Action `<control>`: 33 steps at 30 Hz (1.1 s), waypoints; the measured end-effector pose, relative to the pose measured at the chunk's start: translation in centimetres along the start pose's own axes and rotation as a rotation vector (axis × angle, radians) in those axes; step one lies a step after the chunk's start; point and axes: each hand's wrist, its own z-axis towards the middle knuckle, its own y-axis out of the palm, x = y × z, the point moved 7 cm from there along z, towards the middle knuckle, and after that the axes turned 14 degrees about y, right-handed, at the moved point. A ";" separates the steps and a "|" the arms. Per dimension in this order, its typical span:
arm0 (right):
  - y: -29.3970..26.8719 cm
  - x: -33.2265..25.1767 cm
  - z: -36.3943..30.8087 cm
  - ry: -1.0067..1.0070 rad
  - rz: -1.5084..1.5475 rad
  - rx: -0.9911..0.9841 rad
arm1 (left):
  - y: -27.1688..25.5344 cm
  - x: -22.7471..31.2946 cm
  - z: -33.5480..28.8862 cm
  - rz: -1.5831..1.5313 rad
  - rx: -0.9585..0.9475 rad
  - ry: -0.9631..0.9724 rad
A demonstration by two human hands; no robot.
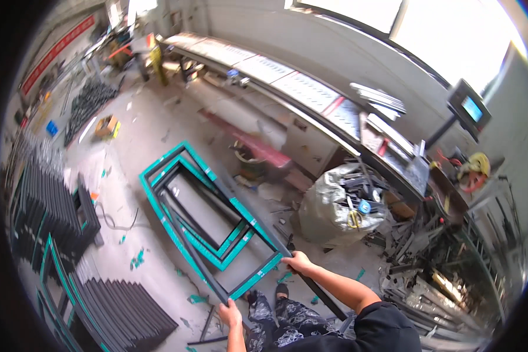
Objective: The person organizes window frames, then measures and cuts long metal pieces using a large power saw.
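Observation:
A large rectangular window frame [256,275], dark with teal protective film, stretches away in front of me. My left hand [230,314] grips its near left corner, fingers closed round the bar. At the near right corner my right hand [299,262] is closed on the same frame. Within its outline shows a smaller frame [227,253] with the same film; I cannot tell whether the two touch. A dark bar [324,297] slants down below my right hand toward my legs.
Stacked dark frames [50,205] and lengths of profile [126,311] stand on the left. A white sack [320,214] of offcuts, topped by yellow scissors [354,219], is on the right. Behind it runs a long workbench [302,88] with a screen [471,109]. Scrap metal [434,299] and teal film bits [138,258] litter the floor.

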 end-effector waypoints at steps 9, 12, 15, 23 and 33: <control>6.0 -4.1 7.7 0.061 0.284 -0.063 | 10.8 1.6 5.6 -0.059 0.051 0.106; 6.8 -0.8 11.9 0.101 0.251 -0.014 | 15.6 1.1 6.8 -0.086 0.027 0.151; 7.2 3.0 15.5 0.125 0.296 -0.001 | 19.4 1.3 8.5 -0.046 0.053 0.197; 5.7 10.8 24.4 0.216 0.260 -0.010 | 32.8 1.8 14.5 -0.045 0.061 0.217; 5.6 15.6 30.3 0.256 0.286 -0.035 | 41.3 0.6 19.5 -0.089 0.072 0.231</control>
